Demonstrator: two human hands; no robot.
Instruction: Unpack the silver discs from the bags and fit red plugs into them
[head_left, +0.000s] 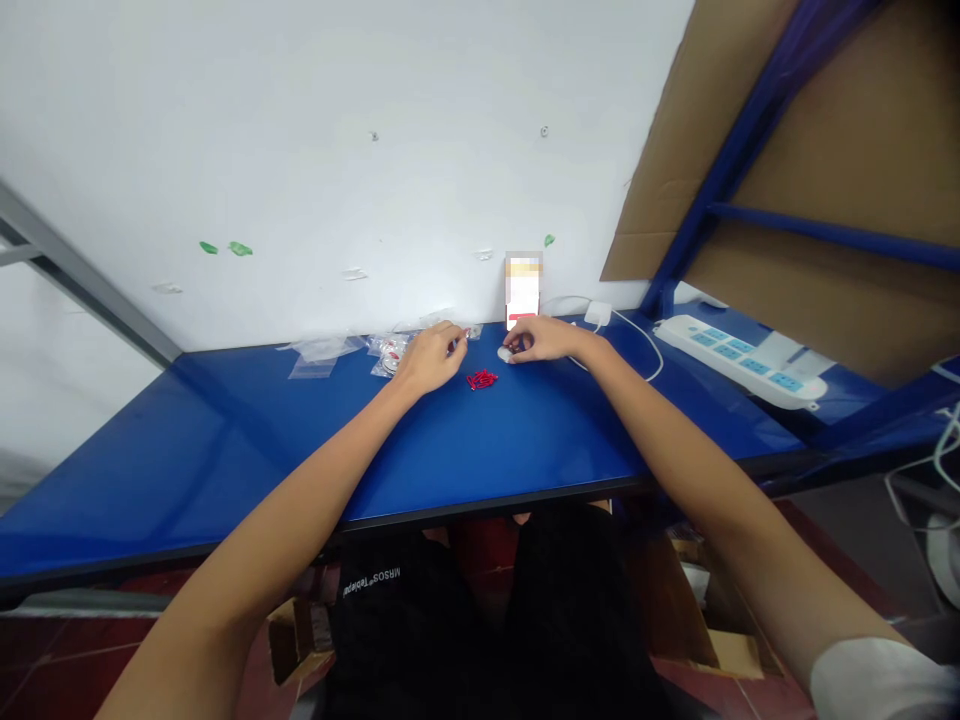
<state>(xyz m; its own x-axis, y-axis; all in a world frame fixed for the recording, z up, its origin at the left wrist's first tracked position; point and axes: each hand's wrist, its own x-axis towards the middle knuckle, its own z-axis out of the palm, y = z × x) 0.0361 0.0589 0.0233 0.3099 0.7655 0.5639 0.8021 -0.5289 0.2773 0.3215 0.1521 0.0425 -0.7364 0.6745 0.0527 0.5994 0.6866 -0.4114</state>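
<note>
My left hand (435,358) is raised over the back of the blue table, thumb and forefinger pinched on a small red piece (466,333). My right hand (546,338) has its fingers closed at the edge of a flat, round, whitish disc (505,353). A pile of small red pieces (481,379) lies on the table between and in front of both hands. Beside my left hand are clear plastic bags (386,352) with round, shiny things in them. Their exact kind is too small to tell.
A lit phone (523,290) leans upright against the wall behind my right hand. A white charger (598,314) with its cable lies to the right, near a white power strip (739,360). Flat clear bags (319,352) lie at the left back. A blue metal frame (720,190) rises at right.
</note>
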